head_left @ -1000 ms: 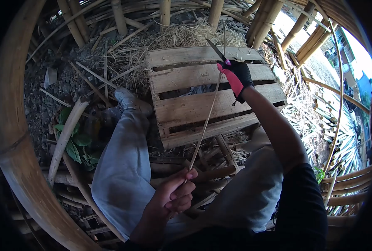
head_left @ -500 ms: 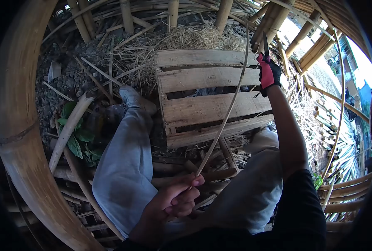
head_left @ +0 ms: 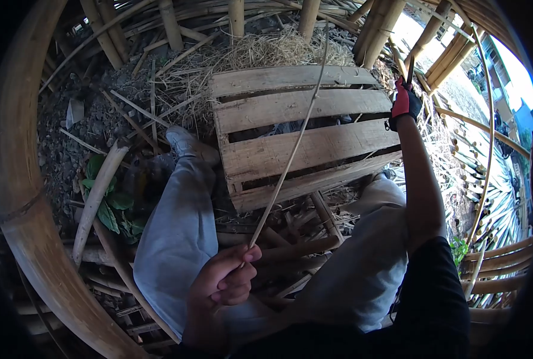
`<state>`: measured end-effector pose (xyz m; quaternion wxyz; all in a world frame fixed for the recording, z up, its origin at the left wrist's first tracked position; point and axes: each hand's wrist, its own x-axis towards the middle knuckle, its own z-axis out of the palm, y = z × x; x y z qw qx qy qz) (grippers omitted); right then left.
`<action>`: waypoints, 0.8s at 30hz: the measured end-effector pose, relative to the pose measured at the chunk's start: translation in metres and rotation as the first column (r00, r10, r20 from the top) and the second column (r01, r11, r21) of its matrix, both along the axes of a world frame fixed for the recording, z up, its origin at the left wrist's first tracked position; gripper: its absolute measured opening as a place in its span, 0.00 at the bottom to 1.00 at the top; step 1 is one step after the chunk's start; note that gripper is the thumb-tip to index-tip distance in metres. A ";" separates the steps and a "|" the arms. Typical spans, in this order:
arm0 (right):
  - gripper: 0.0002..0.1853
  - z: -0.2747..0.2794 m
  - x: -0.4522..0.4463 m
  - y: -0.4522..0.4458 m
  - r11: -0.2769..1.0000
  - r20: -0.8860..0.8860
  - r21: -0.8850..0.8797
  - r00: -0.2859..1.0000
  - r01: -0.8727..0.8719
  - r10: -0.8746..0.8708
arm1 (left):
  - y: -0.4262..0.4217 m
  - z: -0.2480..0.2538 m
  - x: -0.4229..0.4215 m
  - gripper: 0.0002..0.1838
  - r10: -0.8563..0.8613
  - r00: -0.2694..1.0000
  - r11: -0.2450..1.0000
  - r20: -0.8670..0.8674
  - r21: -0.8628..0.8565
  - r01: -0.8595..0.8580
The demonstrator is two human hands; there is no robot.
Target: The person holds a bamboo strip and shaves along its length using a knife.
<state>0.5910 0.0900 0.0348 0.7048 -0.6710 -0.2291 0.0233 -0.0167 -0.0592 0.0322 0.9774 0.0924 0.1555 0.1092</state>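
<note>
"What do we have at the left?"

"Our bare left grip [head_left: 226, 280], curled tightly around the lower end of a thin strip [head_left: 301, 131]. From there we see the strip slant up and to the right, passing in front of the slatted wooden crate [head_left: 260, 157]."

"And our right grip [head_left: 406, 102]?"

"Gloved in pink and black, closed around a knife [head_left: 411, 70], blade upward. We have it just beyond the crate's right edge, well apart from the strip."

Left fingers [head_left: 238, 277] grip a thin strip [head_left: 290, 157]; gloved right fingers [head_left: 403, 93] hold a knife [head_left: 411, 69].
</note>
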 end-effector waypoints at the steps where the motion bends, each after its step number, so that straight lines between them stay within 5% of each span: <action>1: 0.14 -0.022 0.032 0.008 0.998 0.134 0.057 0.990 0.037 -0.044 | 0.005 -0.003 0.000 0.10 0.051 0.999 0.998 0.006 0.045 -0.051; 2: 0.17 -0.037 0.053 0.014 0.991 0.266 0.117 0.960 0.063 -0.092 | 0.007 -0.006 0.004 0.10 0.051 0.999 0.997 0.007 0.050 -0.051; 4: 0.27 0.023 -0.069 -0.036 0.982 -0.141 -0.109 0.980 -0.155 0.139 | 0.006 -0.011 0.014 0.11 0.164 0.979 0.975 -0.121 0.174 -0.141; 7: 0.47 0.038 -0.151 -0.055 0.697 -0.333 -0.329 0.769 -0.637 0.545 | 0.001 -0.024 0.030 0.13 0.180 0.983 0.969 -0.035 0.178 -0.171; 9: 0.48 0.047 -0.204 -0.065 0.421 -0.421 -0.457 0.608 -0.784 0.673 | -0.004 -0.029 0.047 0.13 0.181 0.983 0.968 -0.022 0.181 -0.174; 13: 0.37 0.029 -0.263 -0.069 0.270 -0.522 -0.407 0.465 -0.872 0.715 | -0.015 -0.039 0.076 0.15 0.173 0.985 0.970 0.017 0.170 -0.173; 17: 0.36 0.006 -0.293 -0.061 0.334 -0.291 -0.312 0.425 -0.889 0.857 | -0.017 -0.048 0.094 0.16 0.166 0.986 0.961 -0.005 0.226 -0.160; 19: 0.36 0.010 -0.303 -0.059 0.392 0.133 -0.846 0.568 -0.361 0.812 | -0.016 -0.058 0.098 0.17 0.127 0.992 0.952 0.025 0.277 -0.129; 24: 0.30 0.009 -0.308 -0.053 0.300 0.105 -0.911 0.546 -0.282 0.831 | -0.012 -0.040 0.106 0.20 0.161 0.952 0.884 -0.260 0.466 -0.022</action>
